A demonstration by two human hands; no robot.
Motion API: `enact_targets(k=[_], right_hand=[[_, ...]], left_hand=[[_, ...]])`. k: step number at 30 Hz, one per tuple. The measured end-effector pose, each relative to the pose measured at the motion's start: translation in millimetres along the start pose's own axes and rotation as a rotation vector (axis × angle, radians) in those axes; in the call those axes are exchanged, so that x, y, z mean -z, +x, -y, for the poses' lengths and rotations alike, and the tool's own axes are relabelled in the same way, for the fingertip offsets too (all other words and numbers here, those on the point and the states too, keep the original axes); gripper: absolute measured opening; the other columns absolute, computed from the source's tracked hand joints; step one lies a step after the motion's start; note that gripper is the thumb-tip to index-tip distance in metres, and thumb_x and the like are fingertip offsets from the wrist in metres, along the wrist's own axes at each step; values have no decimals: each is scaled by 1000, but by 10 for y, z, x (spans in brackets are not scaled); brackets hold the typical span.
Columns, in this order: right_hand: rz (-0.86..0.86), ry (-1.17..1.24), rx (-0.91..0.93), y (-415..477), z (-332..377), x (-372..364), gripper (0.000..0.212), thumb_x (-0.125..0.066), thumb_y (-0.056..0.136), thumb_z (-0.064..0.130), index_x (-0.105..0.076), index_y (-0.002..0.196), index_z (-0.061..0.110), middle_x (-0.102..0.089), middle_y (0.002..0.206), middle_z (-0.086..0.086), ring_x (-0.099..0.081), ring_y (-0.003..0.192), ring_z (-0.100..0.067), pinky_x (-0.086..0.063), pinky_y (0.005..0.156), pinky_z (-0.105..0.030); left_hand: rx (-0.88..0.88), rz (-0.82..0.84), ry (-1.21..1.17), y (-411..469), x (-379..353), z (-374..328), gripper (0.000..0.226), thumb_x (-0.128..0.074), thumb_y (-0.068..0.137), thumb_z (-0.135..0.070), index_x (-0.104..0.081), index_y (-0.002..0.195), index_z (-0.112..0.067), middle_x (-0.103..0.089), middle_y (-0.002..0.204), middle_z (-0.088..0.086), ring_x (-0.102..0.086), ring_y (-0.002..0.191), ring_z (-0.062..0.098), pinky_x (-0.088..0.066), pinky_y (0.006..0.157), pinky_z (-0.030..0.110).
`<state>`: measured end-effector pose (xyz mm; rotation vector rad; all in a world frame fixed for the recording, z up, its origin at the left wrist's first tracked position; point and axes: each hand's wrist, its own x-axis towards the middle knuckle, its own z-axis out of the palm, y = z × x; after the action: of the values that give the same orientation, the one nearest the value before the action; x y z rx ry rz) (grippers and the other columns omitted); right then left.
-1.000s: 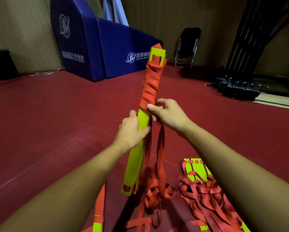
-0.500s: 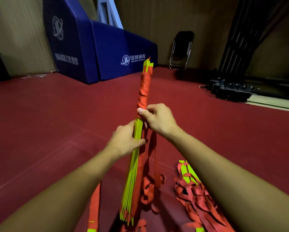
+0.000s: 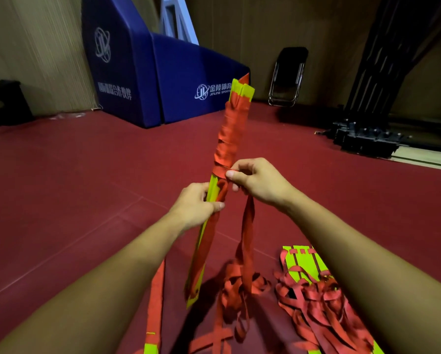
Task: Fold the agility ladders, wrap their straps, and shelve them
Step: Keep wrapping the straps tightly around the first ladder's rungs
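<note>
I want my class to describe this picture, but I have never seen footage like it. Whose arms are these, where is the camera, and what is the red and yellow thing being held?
The camera sits on a person's head and looks forward and down, so the two bare arms are that person's own. There is no machine here.

The left hand grips a folded agility ladder: flat yellow-green rungs stacked into one long bundle, held tilted above the floor. The right hand pinches the red strap at the bundle; the upper half is already wrapped in strap, and the loose rest hangs down to the dark red floor.

On the floor at the lower right lies a second ladder in a tangle of red straps. Behind stand blue padding and a folded chair.
</note>
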<state>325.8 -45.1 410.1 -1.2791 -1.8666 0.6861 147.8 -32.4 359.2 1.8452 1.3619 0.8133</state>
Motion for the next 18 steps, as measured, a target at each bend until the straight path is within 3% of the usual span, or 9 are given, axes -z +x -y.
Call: enact_targets(k=[4,6,8,11,13,15,18], right_hand=[[-105,41,-32,28,-21,-35,16,-66,93,28,-59,86,15,-61,53,4,-49,46,-5,-40,58,-27],[-76,40,-5,12,-11,-26,13,-64,95,25,-63,90,13,-58,52,6,-47,45,-4,-38,56,-25],[-79,23,6,2,-11,-17,17,-63,96,23,-64,81,13,-57,53,7,-45,45,-2,-36,57,-25],[-125,4,-26,16,-32,-59,27,-64,94,24,-59,70,13,-59,55,5,-47,45,-4,-38,59,-28],[-165,10,-61,26,-39,-112,31,-64,94,27,-53,66,17,-61,53,6,-50,44,-4,-40,60,-28],[-197,-2,-80,23,-38,-146,33,-64,94,31,-51,67,16,-61,51,6,-52,41,-6,-42,58,-28],[-223,-25,-77,7,-26,-146,36,-65,92,36,-54,74,7,-61,49,3,-54,39,-10,-43,54,-28]], left_hand=[[19,31,-170,-8,-20,-66,30,-71,80,-9,-73,109,-15,-76,100,10,-71,97,24,-52,96,51],[26,50,-211,-14,-29,-81,30,-66,86,6,-71,112,-8,-76,97,7,-71,96,25,-50,99,51],[40,72,-236,-28,-34,-88,32,-64,86,9,-68,115,-4,-73,93,4,-67,91,20,-51,98,48],[0,74,-180,-53,-47,-109,39,-79,71,-16,-67,109,-16,-68,85,1,-61,80,16,-50,84,37],[-23,-3,35,-45,-89,-115,49,-85,64,-37,-66,108,-28,-69,90,0,-63,85,19,-49,83,35],[1,-139,285,-59,-114,-125,51,-85,67,-46,-62,107,-23,-70,101,4,-64,101,28,-47,82,36],[46,-259,405,-111,-128,-157,53,-80,65,-62,-56,93,-23,-69,96,5,-64,102,35,-45,76,36]])
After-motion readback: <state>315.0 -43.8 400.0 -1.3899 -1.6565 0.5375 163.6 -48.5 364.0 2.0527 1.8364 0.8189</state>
